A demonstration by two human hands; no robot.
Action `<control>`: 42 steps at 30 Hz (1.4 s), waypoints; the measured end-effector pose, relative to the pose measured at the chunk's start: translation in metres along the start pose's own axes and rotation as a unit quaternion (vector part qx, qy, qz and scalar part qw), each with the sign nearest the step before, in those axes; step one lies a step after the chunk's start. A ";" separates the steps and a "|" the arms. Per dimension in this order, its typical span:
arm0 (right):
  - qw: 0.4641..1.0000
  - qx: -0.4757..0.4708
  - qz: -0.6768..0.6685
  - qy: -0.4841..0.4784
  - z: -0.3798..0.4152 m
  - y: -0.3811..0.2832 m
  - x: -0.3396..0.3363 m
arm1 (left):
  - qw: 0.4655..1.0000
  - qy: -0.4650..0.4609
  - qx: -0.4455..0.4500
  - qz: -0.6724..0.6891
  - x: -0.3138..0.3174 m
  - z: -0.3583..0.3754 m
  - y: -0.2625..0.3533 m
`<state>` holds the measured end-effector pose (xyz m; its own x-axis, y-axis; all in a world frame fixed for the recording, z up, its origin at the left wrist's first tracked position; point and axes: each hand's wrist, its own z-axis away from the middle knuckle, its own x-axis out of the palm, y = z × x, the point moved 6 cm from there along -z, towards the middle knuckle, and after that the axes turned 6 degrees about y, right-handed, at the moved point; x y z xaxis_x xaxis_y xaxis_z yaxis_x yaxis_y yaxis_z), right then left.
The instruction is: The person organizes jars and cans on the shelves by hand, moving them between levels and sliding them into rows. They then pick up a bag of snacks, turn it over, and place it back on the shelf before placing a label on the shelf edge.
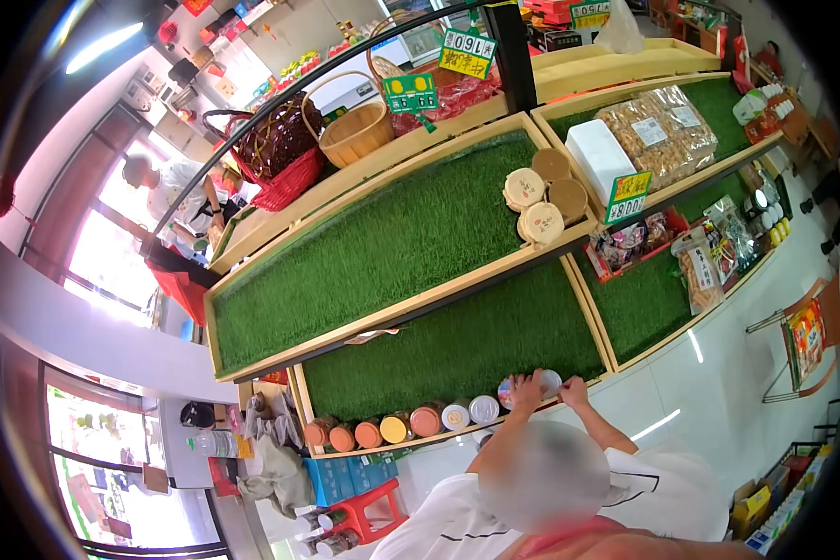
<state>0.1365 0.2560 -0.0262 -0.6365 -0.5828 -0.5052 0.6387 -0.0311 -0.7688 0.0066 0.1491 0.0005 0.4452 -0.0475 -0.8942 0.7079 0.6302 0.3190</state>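
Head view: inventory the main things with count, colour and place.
Turf-lined rectangular wooden trays: at least four, green, centre and right
Orange-lidded round jars: four, orange, near edge
Yellow-lidded round jar: one, yellow, among them
Pale-lidded round jars: two, whitish, right of those
Round flat tubs: at least four, brown and cream, upper right
White rectangular box: one, white, upper right
Red plastic stool: one, red, bottom
Left hand: one, bare, at a multicoloured container
Right hand: one, bare, beside it

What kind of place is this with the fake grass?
Probably a food shop. There's a price sign, clear bags of what looks like snack food, and lidded jars lined up along the grassy shelf.
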 end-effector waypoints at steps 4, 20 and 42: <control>0.997 -0.043 0.066 0.002 -0.007 0.009 0.006 | 1.000 -0.015 -0.009 -0.006 0.004 -0.004 0.000; 0.999 0.012 0.007 0.038 -0.018 0.043 0.020 | 1.000 0.023 -0.002 0.000 -0.003 -0.001 0.004; 0.950 0.150 -0.262 -0.079 0.010 0.034 0.012 | 0.999 -0.033 -0.024 0.017 0.002 -0.005 0.002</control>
<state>0.1545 0.2401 -0.0545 -0.8429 -0.5381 0.0004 0.3613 -0.5665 -0.7406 0.0059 0.1537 -0.0019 0.5053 -0.0747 -0.8597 0.6648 0.6689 0.3327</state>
